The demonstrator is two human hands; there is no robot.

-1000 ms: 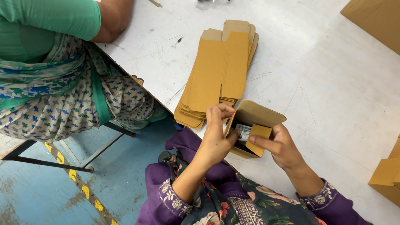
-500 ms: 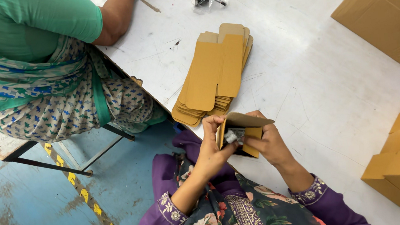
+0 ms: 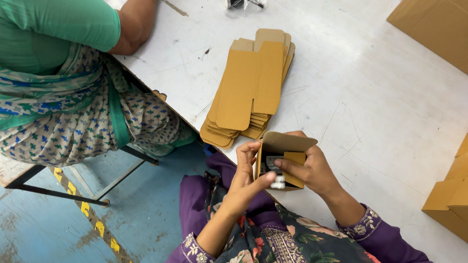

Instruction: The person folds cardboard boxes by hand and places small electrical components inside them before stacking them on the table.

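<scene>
A: Low centre of the frame: I am watching the left hand (image 3: 248,177) gripping the side of a small brown carton (image 3: 283,151), thumb pressing at its open mouth. Why is it being held so close to the table's near edge?

B: It is being kept upright and steady, flap lifted, so the right hand (image 3: 310,171) can be working its fingers around a small dark and silver item (image 3: 273,167) at the opening; both hands are clasped on the carton.

A: And the stack of flat carton blanks (image 3: 250,87)?

B: Lying just above, within reach, on the white table (image 3: 366,78).

A: Against the earlier pictures?

B: The carton is sitting slightly lower in the frame, its flap tilting further over the opening.
</scene>
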